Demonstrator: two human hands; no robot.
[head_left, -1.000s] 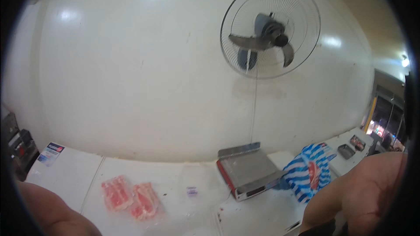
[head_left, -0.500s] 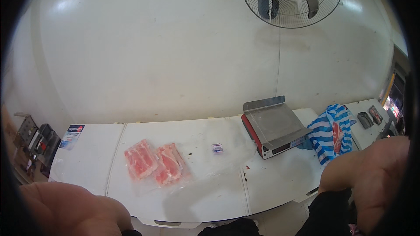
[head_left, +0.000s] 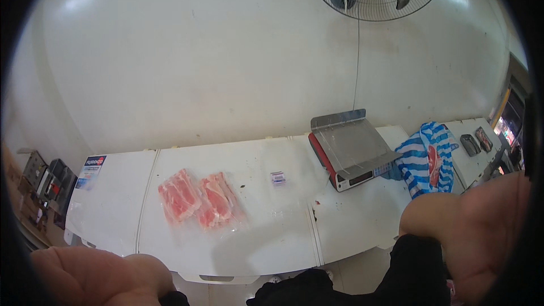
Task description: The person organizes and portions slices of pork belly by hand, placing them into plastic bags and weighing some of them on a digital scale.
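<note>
Support bagged meat slices [head_left: 181, 195], left on bench [head_left: 113, 209], underneath; likely soft, slippery. Cannot tell grip: left hand [head_left: 105, 276], right hand [head_left: 473, 229].

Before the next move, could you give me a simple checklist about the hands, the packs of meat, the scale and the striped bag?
1. Left hand apart from the meat: ok, it sits at the lower left, away from it.
2. Right hand clear of the striped bag: cannot tell, as they overlap in this view.
3. Each hand's grip open: cannot tell, no fingers show clearly.
4. Left pack of meat and right pack of meat lying on the white worktop: ok.
5. Scale free of meat: ok, none on its metal platform.
</note>
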